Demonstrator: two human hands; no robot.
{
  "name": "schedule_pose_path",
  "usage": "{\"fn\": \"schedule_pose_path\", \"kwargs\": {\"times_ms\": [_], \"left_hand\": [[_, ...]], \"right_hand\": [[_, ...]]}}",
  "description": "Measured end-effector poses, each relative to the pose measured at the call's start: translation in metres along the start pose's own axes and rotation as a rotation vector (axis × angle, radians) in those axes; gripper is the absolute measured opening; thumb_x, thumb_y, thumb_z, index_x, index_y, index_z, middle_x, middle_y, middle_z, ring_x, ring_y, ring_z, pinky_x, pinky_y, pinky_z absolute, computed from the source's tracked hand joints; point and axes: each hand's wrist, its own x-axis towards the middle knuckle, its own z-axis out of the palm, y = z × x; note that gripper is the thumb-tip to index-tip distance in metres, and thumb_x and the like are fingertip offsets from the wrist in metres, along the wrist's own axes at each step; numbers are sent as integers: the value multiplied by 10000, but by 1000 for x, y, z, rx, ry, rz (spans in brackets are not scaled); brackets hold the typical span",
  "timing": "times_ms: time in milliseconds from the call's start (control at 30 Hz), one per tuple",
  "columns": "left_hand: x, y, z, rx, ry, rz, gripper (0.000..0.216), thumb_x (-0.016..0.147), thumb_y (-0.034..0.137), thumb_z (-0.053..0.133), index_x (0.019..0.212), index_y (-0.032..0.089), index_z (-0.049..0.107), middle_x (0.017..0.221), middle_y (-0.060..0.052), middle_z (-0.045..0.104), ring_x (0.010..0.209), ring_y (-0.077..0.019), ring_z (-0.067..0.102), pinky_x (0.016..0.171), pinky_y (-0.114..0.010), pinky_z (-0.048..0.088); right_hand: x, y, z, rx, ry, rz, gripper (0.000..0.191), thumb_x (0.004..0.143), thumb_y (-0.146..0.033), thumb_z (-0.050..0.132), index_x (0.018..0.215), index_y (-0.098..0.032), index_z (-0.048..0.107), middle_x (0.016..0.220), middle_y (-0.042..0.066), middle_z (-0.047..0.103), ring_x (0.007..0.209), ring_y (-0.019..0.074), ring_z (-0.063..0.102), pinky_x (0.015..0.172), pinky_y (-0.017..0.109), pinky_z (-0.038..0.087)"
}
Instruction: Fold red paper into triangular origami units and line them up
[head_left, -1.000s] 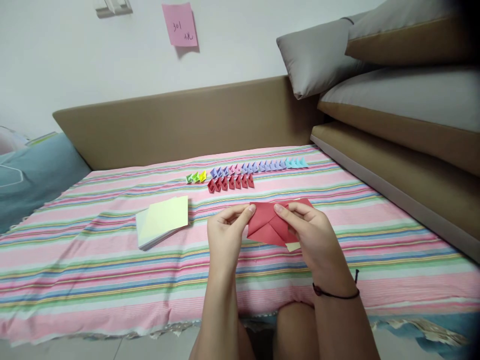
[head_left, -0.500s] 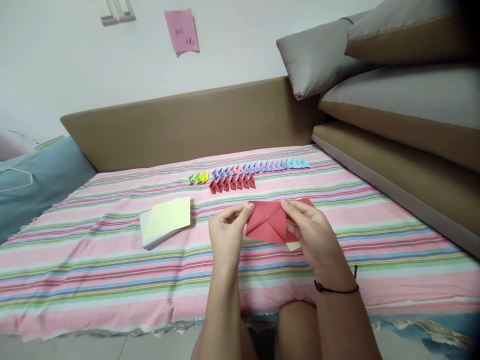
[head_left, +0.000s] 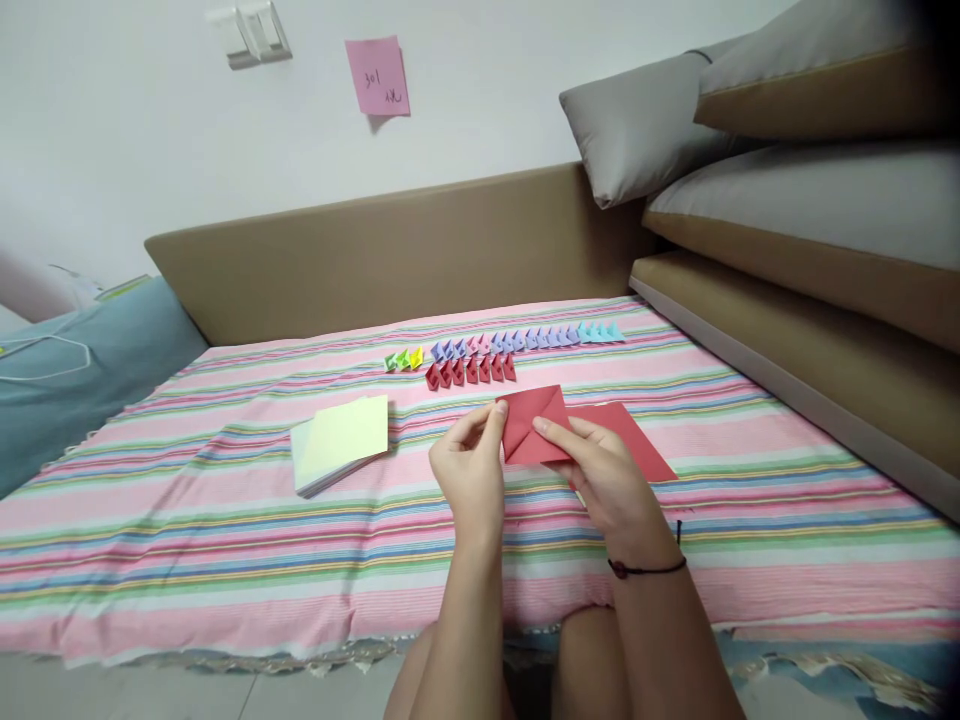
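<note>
Both hands hold a folded red sheet of paper above the striped cloth, its creases running to the corners. My left hand pinches its left edge between thumb and fingers. On the right side, my right hand grips it with the thumb lying on the front and fingers behind. Another red sheet of paper lies flat on the cloth just behind and right of my right hand, which hides part of it. Small folded red paper pieces stand in a row beyond my hands.
A stack of pale yellow paper rests on the striped cloth to the left. Behind are rows of purple paper pieces and green and yellow ones. Grey cushions pile up at right; a brown backrest borders the back.
The folded red paper has turned in my hands, and my right thumb has moved from its top edge down onto its face. More of the red sheet on the cloth shows. The view has shifted slightly.
</note>
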Motion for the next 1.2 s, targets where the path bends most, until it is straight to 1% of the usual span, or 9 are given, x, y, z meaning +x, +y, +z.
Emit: {"fn": "schedule_pose_path", "kwargs": {"times_ms": [133,300,433,567,633,833,1000,1100,1200], "left_hand": [[0,-5,2,-93,121,1,216,665,292,735,824,146,734,815,-40,734,789,-160,656,733,-256,513],[-1,-5,4,-130,191,21,223,666,301,736,827,147,729,820,-33,730,800,-157,654,756,-262,513],[-3,-3,5,-103,207,47,204,671,292,735,809,142,727,789,-27,726,772,-144,649,755,-254,510],[-4,-3,6,-108,182,33,195,679,291,731,806,142,728,786,-32,726,753,-138,644,727,-245,515],[-3,-4,7,-136,182,19,197,674,293,735,802,143,730,781,-34,726,747,-140,644,716,-249,518],[3,-5,2,-174,222,40,180,652,272,751,779,145,732,783,-35,729,751,-140,646,723,-250,513],[5,-3,-1,-179,220,47,159,658,262,746,772,151,735,774,-29,730,736,-134,644,720,-250,515],[6,-2,-2,-159,237,54,165,657,269,748,774,153,737,770,-27,730,736,-133,646,701,-239,513],[7,-1,-4,-154,247,53,175,655,276,750,778,153,737,772,-27,731,736,-135,648,686,-234,513]], "right_hand": [[1,6,8,154,-84,38,275,669,-323,750,889,-165,703,870,49,712,806,171,661,757,290,531],[0,20,32,389,-44,-2,183,700,-278,732,850,-183,692,912,36,713,849,173,663,750,288,529],[0,27,44,491,-13,2,217,704,-275,726,901,-191,687,972,41,706,885,183,655,732,294,529],[0,27,48,443,152,-74,186,659,-241,763,809,-153,698,877,47,711,831,176,647,699,278,520],[-1,26,48,409,187,-117,180,651,-244,768,791,-152,703,856,44,711,817,170,642,696,273,514],[-1,25,46,298,-7,-64,223,670,-266,755,859,-150,724,827,49,718,775,162,641,723,294,525],[0,26,45,268,11,-68,228,657,-265,765,851,-150,734,817,46,719,744,139,629,749,289,526],[1,28,42,232,-63,17,267,656,-296,766,870,-142,730,848,66,715,752,154,630,741,313,530],[2,30,40,205,-96,22,253,646,-301,771,827,-128,730,798,66,708,722,152,625,729,311,526]]}}
